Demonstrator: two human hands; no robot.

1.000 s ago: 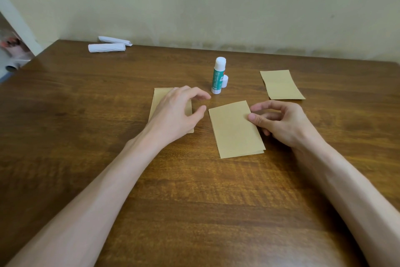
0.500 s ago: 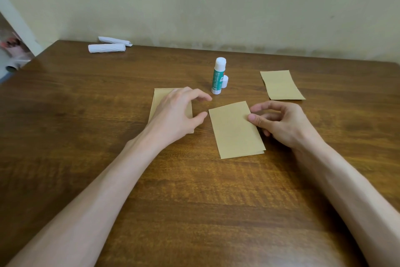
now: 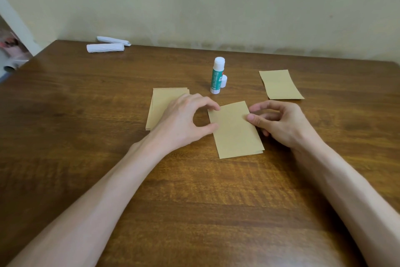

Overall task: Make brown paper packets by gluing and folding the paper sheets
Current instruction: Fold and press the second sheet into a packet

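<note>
A folded brown paper (image 3: 234, 132) lies flat on the wooden table (image 3: 194, 201) in front of me. My left hand (image 3: 184, 123) touches its left edge with the tips of the index finger and thumb, fingers arched. My right hand (image 3: 279, 123) pinches the right edge, thumb on top and fingers curled beside it. A stack of brown paper sheets (image 3: 161, 104) lies under my left hand, partly hidden by it. A glue stick (image 3: 217, 76) stands upright behind the papers, uncapped, with its white cap (image 3: 224, 81) beside it. One more folded brown paper (image 3: 280, 84) lies at the right rear.
Two white paper rolls (image 3: 106, 47) lie at the table's far left, close to the wall. The table's left edge runs diagonally at the far left, with clutter on the floor beyond it.
My left hand has moved right, off the stack, until its index finger and thumb reached the folded paper's left edge. My right hand and the paper have stayed in place.
</note>
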